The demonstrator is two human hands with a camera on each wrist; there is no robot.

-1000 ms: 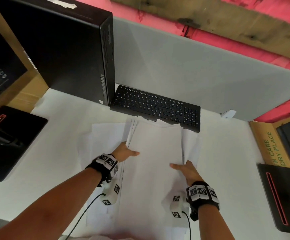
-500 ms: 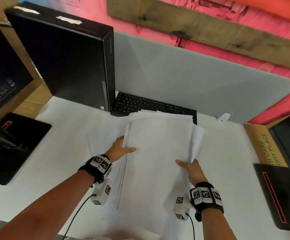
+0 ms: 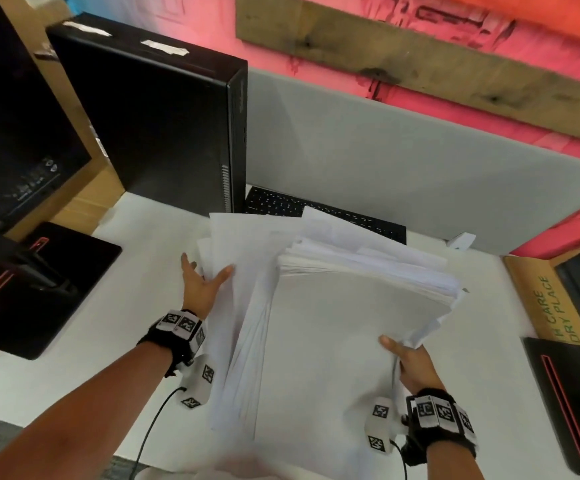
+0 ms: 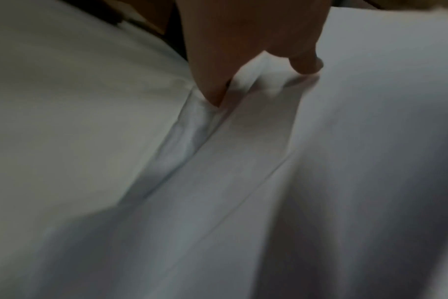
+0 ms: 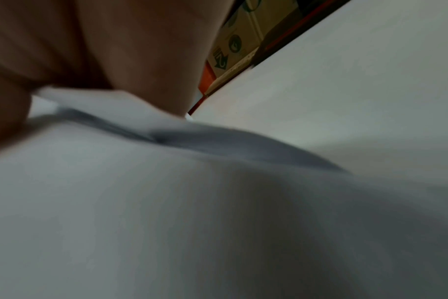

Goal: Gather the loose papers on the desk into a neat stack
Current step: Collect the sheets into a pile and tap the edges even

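A thick stack of white papers [image 3: 344, 323] is tilted up off the white desk [image 3: 91, 375]. My right hand [image 3: 406, 358] grips its right edge, thumb on top and fingers [image 5: 151, 70] underneath. The stack's far edges fan out unevenly. To its left lie a few loose sheets [image 3: 243, 244], partly under the stack. My left hand [image 3: 205, 282] holds their left edge, thumb laid on top. In the left wrist view a finger [image 4: 212, 91] tucks under the sheet edges [image 4: 243, 161].
A black computer tower [image 3: 157, 126] stands at the back left, with a black keyboard [image 3: 281, 202] half hidden behind the papers. A grey divider panel [image 3: 385, 168] closes the back. A monitor base [image 3: 49, 289] sits left; a cardboard box [image 3: 544, 306] and another black base [image 3: 572, 403] sit right.
My right hand has lifted the stack and carried it rightward. My left hand left the stack's left edge and reached forward-left to the loose sheets.
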